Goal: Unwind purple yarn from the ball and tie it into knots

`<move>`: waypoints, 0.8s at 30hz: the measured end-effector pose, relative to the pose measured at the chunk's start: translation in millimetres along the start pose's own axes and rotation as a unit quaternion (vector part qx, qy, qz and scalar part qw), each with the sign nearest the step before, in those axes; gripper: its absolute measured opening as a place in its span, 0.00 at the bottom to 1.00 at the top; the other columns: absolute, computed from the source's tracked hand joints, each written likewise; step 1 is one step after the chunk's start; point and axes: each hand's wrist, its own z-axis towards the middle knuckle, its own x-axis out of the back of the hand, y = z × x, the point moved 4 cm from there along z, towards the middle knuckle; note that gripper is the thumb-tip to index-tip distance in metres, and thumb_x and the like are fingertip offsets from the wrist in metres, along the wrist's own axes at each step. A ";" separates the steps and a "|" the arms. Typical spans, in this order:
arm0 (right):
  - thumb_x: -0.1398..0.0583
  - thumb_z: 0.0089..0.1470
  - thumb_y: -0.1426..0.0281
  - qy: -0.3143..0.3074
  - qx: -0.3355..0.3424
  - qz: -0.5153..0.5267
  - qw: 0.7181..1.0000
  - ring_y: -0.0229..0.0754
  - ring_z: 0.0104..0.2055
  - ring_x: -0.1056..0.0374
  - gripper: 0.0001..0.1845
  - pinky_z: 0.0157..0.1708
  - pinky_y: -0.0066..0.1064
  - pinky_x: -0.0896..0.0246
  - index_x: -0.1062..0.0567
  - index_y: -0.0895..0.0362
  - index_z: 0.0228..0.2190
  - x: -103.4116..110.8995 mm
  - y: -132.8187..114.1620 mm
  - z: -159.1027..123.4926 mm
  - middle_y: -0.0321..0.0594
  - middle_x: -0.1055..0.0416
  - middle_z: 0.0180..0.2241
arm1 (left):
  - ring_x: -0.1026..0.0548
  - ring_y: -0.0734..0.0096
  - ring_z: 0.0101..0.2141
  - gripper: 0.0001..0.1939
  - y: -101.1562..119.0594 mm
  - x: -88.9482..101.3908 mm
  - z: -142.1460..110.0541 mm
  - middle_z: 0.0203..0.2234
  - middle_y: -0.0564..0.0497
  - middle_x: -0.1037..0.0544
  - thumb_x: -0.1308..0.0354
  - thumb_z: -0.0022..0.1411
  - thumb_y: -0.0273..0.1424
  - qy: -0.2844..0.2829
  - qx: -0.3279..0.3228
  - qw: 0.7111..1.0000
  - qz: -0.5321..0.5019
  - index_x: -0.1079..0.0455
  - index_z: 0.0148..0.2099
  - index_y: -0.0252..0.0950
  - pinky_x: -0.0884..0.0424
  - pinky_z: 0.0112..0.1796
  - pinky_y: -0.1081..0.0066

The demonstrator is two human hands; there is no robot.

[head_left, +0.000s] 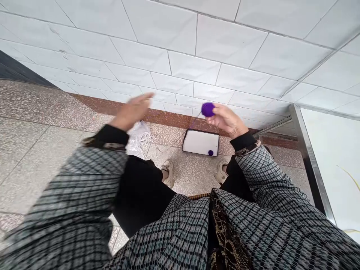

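Note:
My right hand (225, 120) is closed round a small ball of purple yarn (208, 109), held up in front of the tiled wall. A thin strand hangs from the ball toward the floor. Well to the left, my left hand (134, 110) is raised and smeared by motion; its fingers look stretched out, and I see nothing in them. Below, on the floor, lies a shallow white tray with a dark rim (200, 142). A second, smaller purple ball (210, 153) rests in its near right corner.
A clear plastic bag with white cords (140, 138) lies on the speckled floor at the left, beside my leg. My shoes (168, 173) flank the tray. A white table with a metal edge (317, 165) stands at the right. The white tiled wall (180, 67) rises ahead.

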 end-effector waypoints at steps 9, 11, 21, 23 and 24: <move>0.30 0.57 0.71 0.129 -0.011 0.120 0.984 0.32 0.31 0.28 0.14 0.36 0.23 0.26 0.30 0.57 0.39 4.9 14.7 19.0 0.35 0.25 0.33 | 0.35 0.72 0.25 0.15 29.3 -137.7 29.2 0.24 0.53 0.29 0.50 0.72 0.36 -0.117 -0.081 0.963 -0.230 0.25 0.44 0.32 0.33 0.34 0.69; 0.35 0.62 0.74 0.204 0.013 0.105 0.973 0.31 0.31 0.30 0.08 0.36 0.23 0.28 0.32 0.56 0.37 13.3 13.6 22.2 0.34 0.27 0.33 | 0.33 0.71 0.28 0.13 33.2 -132.4 19.3 0.26 0.52 0.27 0.49 0.69 0.34 -0.145 -0.156 0.965 -0.151 0.25 0.39 0.33 0.34 0.37 0.69; 0.38 0.48 0.82 -0.179 -0.131 -0.291 0.931 0.34 0.30 0.37 0.18 0.29 0.25 0.38 0.27 0.60 0.42 -12.7 40.8 12.8 0.34 0.29 0.33 | 0.23 0.68 0.39 0.14 20.4 -76.3 16.3 0.35 0.48 0.18 0.45 0.66 0.38 -0.203 -0.166 0.958 -0.114 0.23 0.38 0.35 0.28 0.46 0.68; 0.37 0.48 0.80 -0.238 -0.122 -0.267 0.926 0.33 0.30 0.37 0.19 0.30 0.25 0.38 0.26 0.61 0.45 -13.4 35.6 7.0 0.35 0.28 0.35 | 0.22 0.65 0.42 0.15 13.2 -67.3 18.3 0.39 0.47 0.17 0.41 0.64 0.41 -0.228 -0.158 0.952 -0.129 0.20 0.41 0.36 0.27 0.49 0.66; 0.37 0.48 0.79 -0.258 -0.121 -0.266 0.921 0.32 0.30 0.37 0.20 0.31 0.25 0.38 0.26 0.61 0.46 -12.6 33.3 4.8 0.36 0.27 0.37 | 0.22 0.65 0.43 0.16 10.7 -63.7 18.6 0.39 0.47 0.17 0.39 0.63 0.43 -0.236 -0.160 0.949 -0.132 0.20 0.42 0.36 0.26 0.50 0.65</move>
